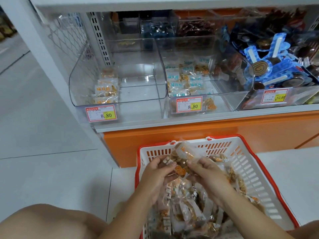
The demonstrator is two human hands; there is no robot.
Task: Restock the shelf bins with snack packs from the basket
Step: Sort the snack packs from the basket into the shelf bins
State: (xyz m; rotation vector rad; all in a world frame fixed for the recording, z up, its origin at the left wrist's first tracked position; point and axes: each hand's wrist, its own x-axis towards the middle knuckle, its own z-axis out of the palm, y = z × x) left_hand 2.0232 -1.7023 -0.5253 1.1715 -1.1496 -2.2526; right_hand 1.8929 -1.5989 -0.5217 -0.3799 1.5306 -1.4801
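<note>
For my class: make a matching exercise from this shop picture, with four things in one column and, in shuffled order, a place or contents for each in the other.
1 basket
2 left bin
3 middle bin
4 right bin

A blue wrappers inside
B on the floor
C a few orange-print packs by its left wall
D teal-print packs inside

Pairs: 1-B, 2-C, 3-D, 4-A

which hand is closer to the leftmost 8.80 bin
Left. The left hand, gripping packs, is below the bin, near its right edge. The right hand, gripping them too, is further right, below the middle bin.
</note>
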